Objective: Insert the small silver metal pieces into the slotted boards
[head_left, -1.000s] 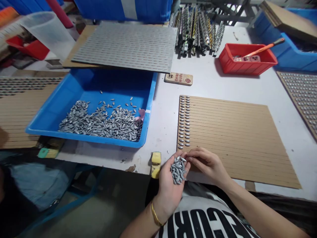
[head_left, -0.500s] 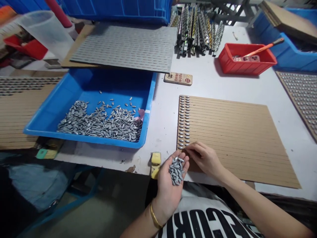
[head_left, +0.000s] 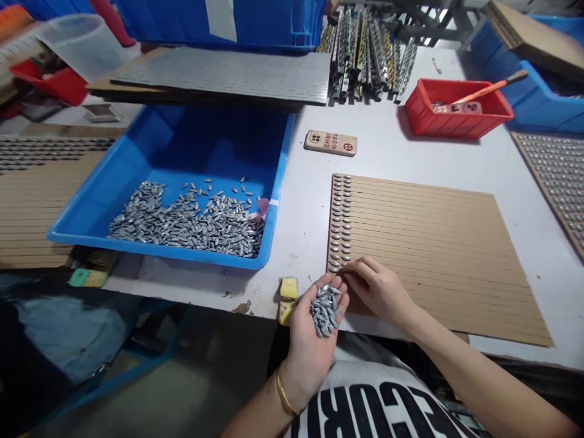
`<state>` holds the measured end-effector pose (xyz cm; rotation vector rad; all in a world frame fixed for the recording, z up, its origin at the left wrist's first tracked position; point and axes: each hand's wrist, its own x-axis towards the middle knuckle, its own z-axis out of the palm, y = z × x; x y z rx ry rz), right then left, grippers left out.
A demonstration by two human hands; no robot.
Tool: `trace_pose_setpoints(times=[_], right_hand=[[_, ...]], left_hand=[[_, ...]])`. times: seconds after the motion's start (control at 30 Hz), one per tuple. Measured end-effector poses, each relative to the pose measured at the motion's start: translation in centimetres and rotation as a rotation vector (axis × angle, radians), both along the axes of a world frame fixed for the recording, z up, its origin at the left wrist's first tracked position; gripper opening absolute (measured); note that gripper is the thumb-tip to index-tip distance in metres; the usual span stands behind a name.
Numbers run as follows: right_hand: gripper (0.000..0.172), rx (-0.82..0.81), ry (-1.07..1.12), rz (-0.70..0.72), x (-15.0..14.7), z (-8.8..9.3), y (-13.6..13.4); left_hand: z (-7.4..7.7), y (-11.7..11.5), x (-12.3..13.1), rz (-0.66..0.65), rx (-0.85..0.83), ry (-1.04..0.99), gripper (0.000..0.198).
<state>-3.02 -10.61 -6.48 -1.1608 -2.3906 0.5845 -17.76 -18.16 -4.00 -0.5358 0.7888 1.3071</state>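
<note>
Cupped palm up, my left hand [head_left: 314, 334] holds a heap of small silver spindle-shaped metal pieces [head_left: 325, 311]. It is beside the left end of the near edge of a grooved brown board [head_left: 429, 255]. Two columns of the same silver pieces [head_left: 342, 222] lie along that board's left side. Close by, my right hand [head_left: 376, 289] rests at the near end of these columns, with thumb and fingers pinched together. Whatever is between those fingertips is hidden. To the left, a blue tray [head_left: 159, 248] contains many loose silver pieces [head_left: 196, 225].
Grey-topped boards [head_left: 228, 76] overhang the tray's far side. A printed wooden block [head_left: 331, 143], a red bin [head_left: 456, 118] and patterned strips [head_left: 365, 58] are farther back. Filled boards lie at far left [head_left: 45, 152] and far right [head_left: 556, 182]. Yellow tape [head_left: 288, 289] marks the table edge.
The grey-topped boards above the tray have moved back and lie flatter, uncovering more of the tray. The blue box behind them shows a white label now. My hands stay nearly in place.
</note>
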Motion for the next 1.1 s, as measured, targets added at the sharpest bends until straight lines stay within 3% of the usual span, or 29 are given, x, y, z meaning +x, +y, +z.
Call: trace_pose_setpoints(times=[0.23,0.43,0.6,0.77,0.93,1.1], right_hand=[[0.023,0.052,0.011,0.123,-0.8,1.8,-1.7],[0.017,0.003,0.153,0.089,-1.0,1.2,-2.6],[0.017,-0.010,0.250,-0.051,0.1,1.5,-2.3],[0.024,0.099,0.195,0.024,-0.4,0.0,-2.2],[0.028,0.181,0.106,0.097,-1.3,-1.9,-2.3],[0.026,0.200,0.016,0.159,-1.1,-2.0,-2.1]], left_hand=[[-0.4,0.1,0.0,0.025,0.022,0.000,0.031],[0.1,0.3,0.2,0.045,0.046,-0.076,0.030],[2.0,0.2,-1.7,0.030,0.051,-0.110,0.031],[3.1,0.6,-3.7,0.179,0.028,0.028,0.024],[2.7,0.4,-3.8,0.128,-0.007,0.052,0.024],[2.9,-0.3,-3.7,0.112,-0.044,0.088,0.026]])
